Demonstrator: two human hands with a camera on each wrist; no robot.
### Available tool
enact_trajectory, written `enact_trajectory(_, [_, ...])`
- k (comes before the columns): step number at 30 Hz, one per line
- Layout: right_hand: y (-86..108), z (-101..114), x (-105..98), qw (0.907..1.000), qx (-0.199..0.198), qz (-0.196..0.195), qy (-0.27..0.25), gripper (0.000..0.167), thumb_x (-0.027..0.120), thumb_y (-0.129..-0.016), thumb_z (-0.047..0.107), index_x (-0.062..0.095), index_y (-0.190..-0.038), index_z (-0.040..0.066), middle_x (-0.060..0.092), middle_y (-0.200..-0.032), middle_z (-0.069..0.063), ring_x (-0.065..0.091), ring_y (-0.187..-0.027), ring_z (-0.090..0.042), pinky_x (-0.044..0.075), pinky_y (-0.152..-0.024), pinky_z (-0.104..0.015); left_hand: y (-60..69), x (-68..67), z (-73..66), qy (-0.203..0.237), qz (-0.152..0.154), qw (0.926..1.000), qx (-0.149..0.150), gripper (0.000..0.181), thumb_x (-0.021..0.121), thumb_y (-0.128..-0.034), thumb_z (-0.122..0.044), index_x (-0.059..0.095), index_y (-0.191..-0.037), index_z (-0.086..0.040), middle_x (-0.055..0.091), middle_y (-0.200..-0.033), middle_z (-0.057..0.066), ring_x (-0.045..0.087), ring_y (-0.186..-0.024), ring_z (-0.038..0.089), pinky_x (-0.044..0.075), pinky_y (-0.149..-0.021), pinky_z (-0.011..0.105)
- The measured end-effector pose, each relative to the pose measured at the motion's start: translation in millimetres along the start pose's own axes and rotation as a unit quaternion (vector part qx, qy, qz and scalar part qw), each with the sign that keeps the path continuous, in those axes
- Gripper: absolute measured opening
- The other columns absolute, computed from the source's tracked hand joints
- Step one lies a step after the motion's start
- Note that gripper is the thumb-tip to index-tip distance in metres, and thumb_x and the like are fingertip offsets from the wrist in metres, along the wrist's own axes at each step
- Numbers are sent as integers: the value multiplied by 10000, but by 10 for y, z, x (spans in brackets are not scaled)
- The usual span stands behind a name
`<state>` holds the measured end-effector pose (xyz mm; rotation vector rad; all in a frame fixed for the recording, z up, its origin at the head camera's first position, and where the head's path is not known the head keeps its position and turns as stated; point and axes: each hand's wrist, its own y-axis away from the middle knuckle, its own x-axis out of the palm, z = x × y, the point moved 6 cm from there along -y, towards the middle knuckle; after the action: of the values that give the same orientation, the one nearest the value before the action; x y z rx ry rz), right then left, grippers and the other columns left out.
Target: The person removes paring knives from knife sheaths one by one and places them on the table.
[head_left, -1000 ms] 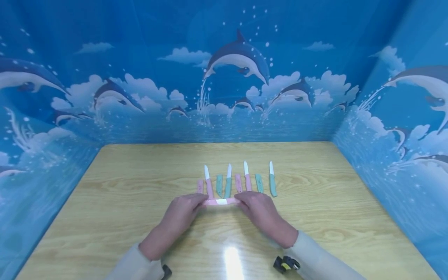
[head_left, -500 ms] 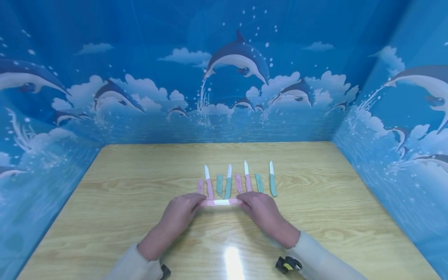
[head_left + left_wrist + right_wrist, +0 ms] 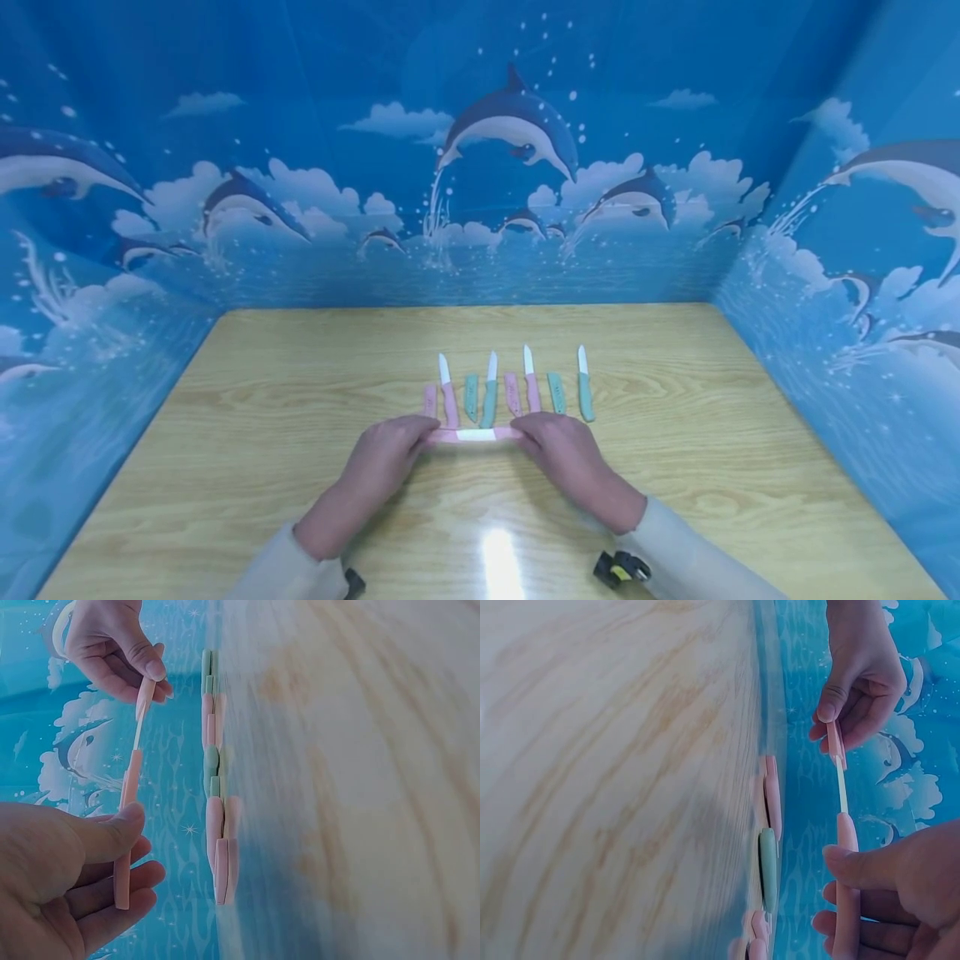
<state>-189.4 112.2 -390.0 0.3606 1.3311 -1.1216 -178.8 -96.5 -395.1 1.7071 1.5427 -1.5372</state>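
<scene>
A paring knife with a white blade (image 3: 476, 434) and pink handle (image 3: 847, 831) is held level above the table, partly inside a pink sheath (image 3: 130, 780). My left hand (image 3: 382, 454) pinches the sheath between thumb and fingers. On the other end, my right hand (image 3: 564, 454) grips the handle. A stretch of bare blade shows between the two pink parts. Just beyond the hands lie a pink knife (image 3: 449, 402), a green knife (image 3: 489, 402), another pink knife (image 3: 532, 387) and, farthest right, another green knife (image 3: 585, 393).
Loose sheaths lie between the knives: a pink one (image 3: 430, 400), a green one (image 3: 471, 397), another pink one (image 3: 512, 393) and another green one (image 3: 556, 392). The wooden table (image 3: 300, 358) is bordered by a blue dolphin-print curtain (image 3: 337, 275).
My hands have drawn slightly apart, left hand leftward and right hand rightward. More of the white blade shows between sheath and handle. The row on the table has stayed put.
</scene>
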Motion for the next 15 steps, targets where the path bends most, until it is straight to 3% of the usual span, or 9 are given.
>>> enact_trajectory(15, [50,-50,-4,9999,13,-105,134,201,803,-768,79,745,-957,114,743,-907,-30,708,-815,-160,598,-722,-293,30,2,43,42,49,9999,-145,187,745,-820,-76,723,-1005,-74,733,-1004,90,705,-934,242,582,-838,365])
